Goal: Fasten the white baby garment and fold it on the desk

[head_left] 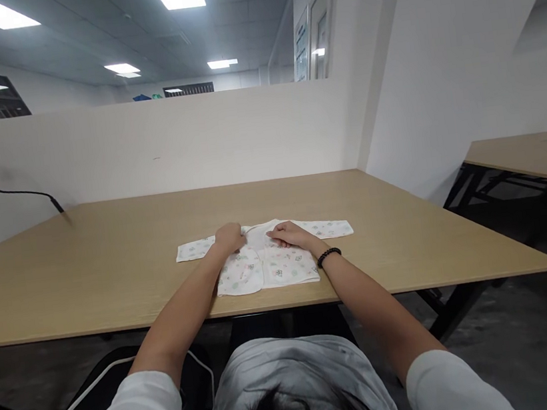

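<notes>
A small white baby shirt (289,267) with a pale print lies front up near the table's front edge, its sleeves stretched out to both sides. A seam or front edge runs down its middle. My left hand (230,237) is closed at the upper left of the shirt, its fingers curled on the cloth by the neckline. Across the neckline, my right hand (291,235) pinches the fabric at the upper right of the chest, thumb and forefinger together. The fingertips of my left hand are partly hidden.
The wooden table (120,228) reaches back to a low white partition (224,137). A black cable (20,192) hangs down to its left rear corner. At the right stands another table (533,154). A white cord (83,405) lies beside my lap.
</notes>
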`<state>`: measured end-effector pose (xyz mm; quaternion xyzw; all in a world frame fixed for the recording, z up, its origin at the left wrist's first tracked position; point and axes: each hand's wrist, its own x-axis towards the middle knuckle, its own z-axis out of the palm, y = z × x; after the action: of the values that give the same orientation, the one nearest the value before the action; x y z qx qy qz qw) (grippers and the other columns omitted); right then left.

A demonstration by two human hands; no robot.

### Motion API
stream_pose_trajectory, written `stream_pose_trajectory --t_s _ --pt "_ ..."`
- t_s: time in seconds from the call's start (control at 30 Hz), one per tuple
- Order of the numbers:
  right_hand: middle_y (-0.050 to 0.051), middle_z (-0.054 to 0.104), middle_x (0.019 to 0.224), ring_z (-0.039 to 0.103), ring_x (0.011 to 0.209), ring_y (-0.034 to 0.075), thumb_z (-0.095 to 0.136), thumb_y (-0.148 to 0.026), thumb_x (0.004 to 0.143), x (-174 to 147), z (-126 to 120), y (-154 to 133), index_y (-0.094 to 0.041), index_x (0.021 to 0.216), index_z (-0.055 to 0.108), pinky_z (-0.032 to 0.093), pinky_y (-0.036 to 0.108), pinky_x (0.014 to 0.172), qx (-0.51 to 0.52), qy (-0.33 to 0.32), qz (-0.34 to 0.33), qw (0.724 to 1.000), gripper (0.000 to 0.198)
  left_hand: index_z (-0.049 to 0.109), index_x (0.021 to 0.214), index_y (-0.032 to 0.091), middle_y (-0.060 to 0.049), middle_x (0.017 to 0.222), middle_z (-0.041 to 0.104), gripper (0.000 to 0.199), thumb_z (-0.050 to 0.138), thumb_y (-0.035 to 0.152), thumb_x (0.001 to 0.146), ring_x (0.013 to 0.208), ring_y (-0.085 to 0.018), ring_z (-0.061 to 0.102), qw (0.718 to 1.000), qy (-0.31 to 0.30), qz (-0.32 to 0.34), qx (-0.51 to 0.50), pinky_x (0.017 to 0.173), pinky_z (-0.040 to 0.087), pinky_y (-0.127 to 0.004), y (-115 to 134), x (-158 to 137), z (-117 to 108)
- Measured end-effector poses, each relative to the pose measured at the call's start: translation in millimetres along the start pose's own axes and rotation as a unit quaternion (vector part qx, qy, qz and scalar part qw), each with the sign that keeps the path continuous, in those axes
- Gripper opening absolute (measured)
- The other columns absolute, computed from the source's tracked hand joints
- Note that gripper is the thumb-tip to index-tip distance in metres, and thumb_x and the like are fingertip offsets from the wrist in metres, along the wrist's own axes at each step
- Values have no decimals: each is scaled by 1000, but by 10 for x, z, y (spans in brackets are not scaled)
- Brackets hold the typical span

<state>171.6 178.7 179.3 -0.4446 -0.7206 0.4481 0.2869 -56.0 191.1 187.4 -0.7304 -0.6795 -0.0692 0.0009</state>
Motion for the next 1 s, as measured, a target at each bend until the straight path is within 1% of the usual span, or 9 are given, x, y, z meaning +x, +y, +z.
stream_pose_trajectory --t_s 0.07,0.17,0.27,0.4,0.53,0.63,0.8,0.9,1.0 --pt "-4 52 54 46 48 10 68 -57 80 -28 46 -41 -20 64 50 34 22 48 -86 23 6 996 44 73 83 17 -17 94 74 15 63 24 74 97 -32 69 1000 3 -4 -1 78 52 -34 -8 15 -2" --pt "0 60 64 53 58 15 69 -64 74 -62 167 -116 -21 66 53 32 25 52 -242 53 12 969 47 71 82 17 -15 91 74 15 61 27 77 94 -30 69 999 26 -15 -43 75 51 -33 -32 46 0" --pt "5 69 79 61 72 21 71 -54 73 -75 278 -167 -21 71 60 32 27 58 -366 56 2 929 35 67 81 17 -10 83 72 18 55 31 82 82 -24 67 971 61 -31 -228 67 49 -29 -49 88 21" --pt "6 70 83 61 77 21 65 -40 78 -81 285 -172 -20 74 62 31 27 59 -401 47 -21 915 20 63 87 15 -8 79 67 30 38 32 92 68 -15 62 930 56 -21 -364 59 47 -24 -29 125 67" --pt "3 64 71 56 69 17 60 -32 77 -71 210 -142 -20 68 58 28 27 56 -370 53 -31 927 15 59 95 17 -4 81 66 23 49 37 90 64 -12 60 915 19 23 -403 58 48 -22 -18 98 121" --pt "1 57 63 51 63 15 56 -30 78 -40 185 -111 -20 63 53 28 26 55 -326 78 -21 942 18 59 98 20 -2 84 65 29 63 43 82 64 -13 60 931 16 65 -360 58 48 -23 -30 56 153" --pt "0 50 58 47 60 14 54 -30 76 10 187 -48 -20 56 46 27 25 55 -254 114 -27 960 24 63 92 21 -6 95 65 30 70 42 73 85 -21 65 978 40 84 -185 76 50 -29 4 14 147" --pt "-3 38 52 39 56 12 52 -31 75 23 165 -19 -21 53 37 24 25 52 -201 132 -34 970 29 64 87 20 -9 96 65 28 71 40 69 92 -26 65 988 43 85 -123 79 50 -31 41 5 116" --pt "-4 29 51 32 53 12 48 -31 74 29 119 4 -22 53 30 21 26 49 -132 135 -36 981 29 61 72 20 -8 83 66 22 70 39 67 89 -28 65 988 33 111 -106 74 48 -31 46 1 105"
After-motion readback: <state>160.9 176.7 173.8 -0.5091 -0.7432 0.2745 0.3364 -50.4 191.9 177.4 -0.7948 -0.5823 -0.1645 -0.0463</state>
